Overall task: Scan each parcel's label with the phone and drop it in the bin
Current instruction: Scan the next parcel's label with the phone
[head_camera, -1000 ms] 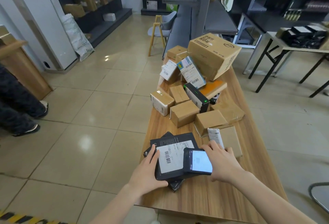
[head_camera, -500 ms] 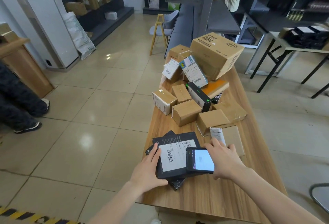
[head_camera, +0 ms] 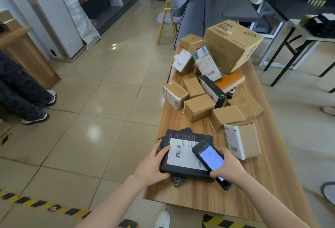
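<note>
Head camera: two hands scan a flat black parcel with a phone at the near end of a wooden table [head_camera: 199, 197].

The left hand [head_camera: 150, 166] clasps the left edge of the top black parcel [head_camera: 184, 171], probably to steady it and keep its white label [head_camera: 183, 157] facing up. The right hand [head_camera: 230, 166] is wrapped round the phone [head_camera: 210, 158], lit screen up, tilted over the label's right side, apparently so its camera can read it. The barcode [head_camera: 178, 151] sits uncovered between the two grips. Under the held parcel lie more flat black packets [head_camera: 183, 133]; one shows a CE mark. Beyond the hands is a heap of cardboard boxes [head_camera: 199, 107]; the largest box [head_camera: 233, 46] carries printed characters too blurred to read. The label's text is illegible. No bin is in view.
</note>
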